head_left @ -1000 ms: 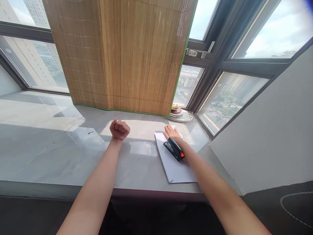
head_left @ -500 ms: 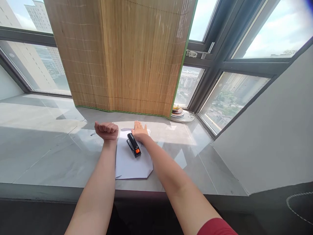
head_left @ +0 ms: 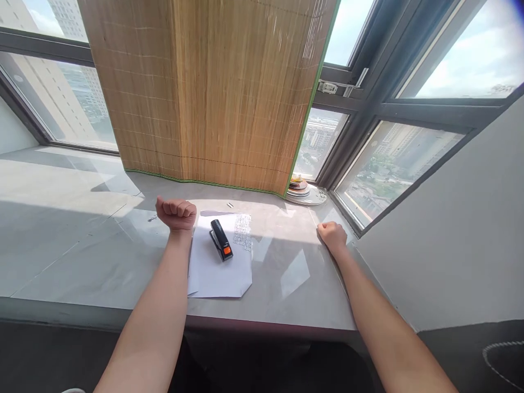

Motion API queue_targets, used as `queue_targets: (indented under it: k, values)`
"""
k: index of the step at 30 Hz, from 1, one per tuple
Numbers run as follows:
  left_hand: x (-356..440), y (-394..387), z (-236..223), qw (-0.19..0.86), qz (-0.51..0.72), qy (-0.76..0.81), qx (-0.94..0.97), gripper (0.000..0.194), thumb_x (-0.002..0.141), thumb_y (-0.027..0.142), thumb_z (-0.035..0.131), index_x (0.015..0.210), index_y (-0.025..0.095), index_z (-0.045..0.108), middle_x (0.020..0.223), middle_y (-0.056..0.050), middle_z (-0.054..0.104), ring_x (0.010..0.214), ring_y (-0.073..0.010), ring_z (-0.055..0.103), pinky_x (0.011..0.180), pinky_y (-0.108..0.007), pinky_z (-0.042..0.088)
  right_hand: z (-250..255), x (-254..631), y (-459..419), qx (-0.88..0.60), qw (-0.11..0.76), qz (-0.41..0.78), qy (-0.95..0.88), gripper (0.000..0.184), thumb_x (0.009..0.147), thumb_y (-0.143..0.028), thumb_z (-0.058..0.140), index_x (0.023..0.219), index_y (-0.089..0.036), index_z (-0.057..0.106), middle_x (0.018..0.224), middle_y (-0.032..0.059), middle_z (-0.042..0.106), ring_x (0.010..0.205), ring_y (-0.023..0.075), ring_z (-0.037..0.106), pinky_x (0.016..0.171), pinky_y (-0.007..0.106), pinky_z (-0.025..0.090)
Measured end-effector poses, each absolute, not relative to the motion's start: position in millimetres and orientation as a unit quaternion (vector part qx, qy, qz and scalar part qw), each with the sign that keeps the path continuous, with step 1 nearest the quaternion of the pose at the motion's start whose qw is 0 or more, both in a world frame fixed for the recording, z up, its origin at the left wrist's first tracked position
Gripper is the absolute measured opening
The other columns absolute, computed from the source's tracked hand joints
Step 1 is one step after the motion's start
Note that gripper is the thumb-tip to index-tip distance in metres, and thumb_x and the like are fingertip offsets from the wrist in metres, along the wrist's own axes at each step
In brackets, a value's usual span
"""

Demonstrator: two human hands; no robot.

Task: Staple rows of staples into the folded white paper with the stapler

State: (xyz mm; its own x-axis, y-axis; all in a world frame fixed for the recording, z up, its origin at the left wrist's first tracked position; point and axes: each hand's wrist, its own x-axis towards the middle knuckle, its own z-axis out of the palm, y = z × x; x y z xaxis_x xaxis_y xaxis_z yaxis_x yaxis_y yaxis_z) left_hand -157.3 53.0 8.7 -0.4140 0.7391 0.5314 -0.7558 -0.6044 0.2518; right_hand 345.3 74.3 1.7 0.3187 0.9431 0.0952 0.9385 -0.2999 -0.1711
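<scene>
My left hand is closed in a fist, knuckles bent and inner side up, beside the upper left of the papers. Nothing shows in it. Over on the right, my right hand rests as a fist on the grey stone sill, with nothing seen in it. Between them lie white sheets of paper, slightly uneven at the edges. On top sits a black stapler with an orange patch at its near end. Dark handwriting or a printed pattern covers the sheet's upper right part.
A bamboo blind hangs down behind the papers. Stacked plates stand in the window corner. A tiny pale piece lies behind the paper, and small dark bits lie left of my left hand. The white wall bounds the right side.
My right hand has left the paper beside the stapler, moved right onto the sill and closed into a fist. The patterned patch and tiny pale piece now show. My left fist stays put.
</scene>
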Motion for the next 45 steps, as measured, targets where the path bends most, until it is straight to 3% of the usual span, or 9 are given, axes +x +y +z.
queue_targets:
  k: [6, 12, 17, 27, 34, 38, 45]
  values:
    - [-157, 56, 7, 0.448, 0.839, 0.013, 0.31, 0.068, 0.111, 0.053, 0.033, 0.055, 0.019, 0.015, 0.049, 0.005, 0.001, 0.039, -0.0105, 0.004, 0.035, -0.027, 0.015, -24, 363, 88, -0.816, 0.076, -0.001, -0.573, 0.043, 0.1, -0.033, 0.045, 0.101, -0.014, 0.083, 0.104, 0.0199, 0.076, 0.098, 0.0315, 0.072, 0.08, 0.034, 0.048]
    - [-151, 50, 10, 0.408, 0.846, 0.163, 0.301, 0.057, 0.106, 0.05, 0.038, 0.061, 0.022, 0.019, 0.051, 0.007, 0.009, 0.041, -0.0108, 0.008, 0.038, -0.025, 0.018, -27, 365, 88, -0.814, 0.083, -0.009, -0.574, 0.044, 0.1, -0.035, 0.045, 0.104, -0.014, 0.083, 0.104, 0.0202, 0.075, 0.099, 0.0313, 0.073, 0.083, 0.034, 0.049]
    - [-149, 49, 11, 0.385, 0.847, 0.183, 0.317, 0.057, 0.104, 0.05, 0.043, 0.063, 0.022, 0.015, 0.051, 0.007, 0.01, 0.042, -0.0115, 0.01, 0.039, -0.024, 0.021, -26, 365, 87, -0.814, 0.083, -0.012, -0.575, 0.044, 0.1, -0.036, 0.045, 0.105, -0.014, 0.083, 0.104, 0.0199, 0.076, 0.1, 0.0324, 0.073, 0.082, 0.034, 0.049]
    - [-154, 52, 7, 0.428, 0.839, 0.095, 0.322, 0.067, 0.106, 0.048, 0.049, 0.058, 0.019, 0.013, 0.047, 0.006, 0.01, 0.038, -0.0098, 0.011, 0.039, -0.025, 0.021, -23, 363, 83, -0.813, 0.085, -0.015, -0.575, 0.044, 0.1, -0.034, 0.045, 0.109, -0.015, 0.082, 0.105, 0.0194, 0.076, 0.102, 0.031, 0.073, 0.084, 0.033, 0.049]
    - [-157, 57, 6, 0.444, 0.822, 0.061, 0.352, 0.072, 0.11, 0.059, 0.036, 0.057, 0.018, 0.011, 0.05, 0.005, -0.001, 0.039, -0.0103, 0.005, 0.037, -0.027, 0.014, -23, 363, 84, -0.814, 0.094, -0.007, -0.573, 0.044, 0.101, -0.034, 0.045, 0.109, -0.016, 0.083, 0.109, 0.0191, 0.076, 0.104, 0.0308, 0.073, 0.087, 0.034, 0.05]
    - [-157, 57, 6, 0.443, 0.823, 0.066, 0.349, 0.072, 0.11, 0.06, 0.035, 0.055, 0.018, 0.015, 0.049, 0.005, 0.003, 0.038, -0.0101, 0.008, 0.038, -0.027, 0.016, -25, 364, 85, -0.815, 0.096, -0.013, -0.572, 0.042, 0.101, -0.035, 0.046, 0.11, -0.016, 0.083, 0.109, 0.0177, 0.077, 0.105, 0.0301, 0.073, 0.088, 0.033, 0.05]
    - [-156, 56, 7, 0.441, 0.827, 0.053, 0.344, 0.071, 0.109, 0.053, 0.041, 0.055, 0.017, 0.012, 0.048, 0.004, 0.002, 0.038, -0.0105, 0.006, 0.037, -0.027, 0.017, -25, 364, 86, -0.814, 0.093, -0.016, -0.573, 0.042, 0.1, -0.035, 0.046, 0.11, -0.017, 0.083, 0.11, 0.0181, 0.077, 0.106, 0.0321, 0.074, 0.089, 0.036, 0.052]
